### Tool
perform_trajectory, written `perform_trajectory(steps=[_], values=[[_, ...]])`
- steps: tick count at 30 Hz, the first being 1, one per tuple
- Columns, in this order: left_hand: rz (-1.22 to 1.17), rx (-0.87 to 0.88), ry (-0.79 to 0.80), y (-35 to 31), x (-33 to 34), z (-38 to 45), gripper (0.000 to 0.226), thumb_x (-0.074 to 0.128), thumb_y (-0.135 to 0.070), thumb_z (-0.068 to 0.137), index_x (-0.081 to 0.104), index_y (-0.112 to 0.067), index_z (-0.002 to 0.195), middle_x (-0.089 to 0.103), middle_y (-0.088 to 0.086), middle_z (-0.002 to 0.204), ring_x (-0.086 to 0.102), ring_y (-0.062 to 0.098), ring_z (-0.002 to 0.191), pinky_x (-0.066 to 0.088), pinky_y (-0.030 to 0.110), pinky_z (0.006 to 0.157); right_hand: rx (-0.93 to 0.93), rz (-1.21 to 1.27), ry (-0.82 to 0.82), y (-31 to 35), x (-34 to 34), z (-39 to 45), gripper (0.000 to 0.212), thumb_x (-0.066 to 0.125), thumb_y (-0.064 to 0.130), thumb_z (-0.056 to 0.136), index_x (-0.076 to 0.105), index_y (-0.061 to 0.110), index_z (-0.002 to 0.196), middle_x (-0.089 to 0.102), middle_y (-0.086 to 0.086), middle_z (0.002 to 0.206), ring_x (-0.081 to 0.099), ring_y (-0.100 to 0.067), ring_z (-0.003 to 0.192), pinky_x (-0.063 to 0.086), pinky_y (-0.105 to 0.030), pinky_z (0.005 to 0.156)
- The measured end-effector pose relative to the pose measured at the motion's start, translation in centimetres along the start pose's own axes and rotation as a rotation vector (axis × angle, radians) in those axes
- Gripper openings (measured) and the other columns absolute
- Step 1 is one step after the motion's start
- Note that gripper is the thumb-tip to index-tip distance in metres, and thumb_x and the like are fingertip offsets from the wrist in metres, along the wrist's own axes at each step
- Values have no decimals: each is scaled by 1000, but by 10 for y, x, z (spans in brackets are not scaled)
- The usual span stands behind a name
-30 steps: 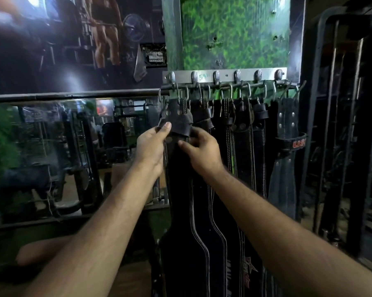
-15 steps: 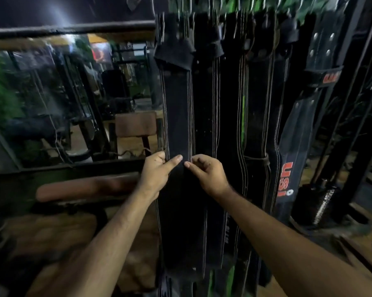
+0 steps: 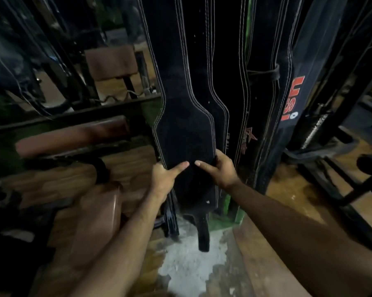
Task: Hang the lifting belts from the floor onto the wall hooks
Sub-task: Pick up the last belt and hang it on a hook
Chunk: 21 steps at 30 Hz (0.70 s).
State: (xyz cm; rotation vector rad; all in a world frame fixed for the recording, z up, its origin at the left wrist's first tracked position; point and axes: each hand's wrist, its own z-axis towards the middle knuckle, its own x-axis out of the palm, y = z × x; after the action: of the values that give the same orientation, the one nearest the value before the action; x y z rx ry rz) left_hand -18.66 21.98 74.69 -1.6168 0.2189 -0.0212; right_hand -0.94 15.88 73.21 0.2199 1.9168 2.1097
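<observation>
Hands: left hand (image 3: 162,181) is being pressed on the front belt (image 3: 184,133), thumb stretched across its face, fingers hidden behind its left edge; right hand (image 3: 220,170) is being clamped on its right edge
Belt: wide black suede panel, pale double stitching, being held hanging upright among other belts (image 3: 264,86)
Floor (image 3: 292,202): wood boards; a pale patch is being shown beneath

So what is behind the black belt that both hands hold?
Behind the black belt, held by the left hand and right hand, another black belt hangs. Its middle part and the wall are covered.
</observation>
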Motion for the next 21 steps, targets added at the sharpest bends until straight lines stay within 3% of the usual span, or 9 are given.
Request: perform_trajectory(steps=[3,7,11,14,18,21], values=[[37,-126,4,54,9,-11,35,91,-20,71,77,-15,102,79,1,97,76,13,89,60,27,76,83,-37,-24,-37,-2,-15,41,86,45,75,70,36,111,77,1,115,72,-14,110,57,-44,99],[61,-212,-8,104,20,-27,28,91,-18,70,76,-18,94,77,-1,92,73,1,75,60,18,70,193,-104,-43,-91,0,-38,47,83,47,78,65,34,119,75,8,116,70,-7,111,57,-41,99],[133,-253,-38,142,21,-40,32,92,-23,70,76,-14,97,77,7,100,73,11,80,59,16,69,375,-316,21,-132,3,-67,65,71,67,77,58,31,129,71,7,122,69,-16,110,57,-41,97],[216,-286,-14,157,23,-50,45,90,-27,74,75,-5,110,77,9,106,73,21,95,58,23,75,524,-328,29,-150,8,-83,63,67,60,87,52,22,134,67,-1,129,64,-24,117,53,-43,101],[352,-389,-54,170,23,-68,50,88,-33,75,72,-6,115,75,11,112,71,27,103,55,30,85,654,-210,-47,-158,10,-99,68,74,58,82,47,22,133,67,-1,126,66,-23,112,54,-42,100],[398,-479,-132,175,22,-80,33,81,-27,83,70,-4,103,74,14,109,70,31,100,55,35,86,700,-222,-93,-163,3,-115,62,74,57,83,48,22,127,68,-8,119,66,-27,101,56,-43,89]])
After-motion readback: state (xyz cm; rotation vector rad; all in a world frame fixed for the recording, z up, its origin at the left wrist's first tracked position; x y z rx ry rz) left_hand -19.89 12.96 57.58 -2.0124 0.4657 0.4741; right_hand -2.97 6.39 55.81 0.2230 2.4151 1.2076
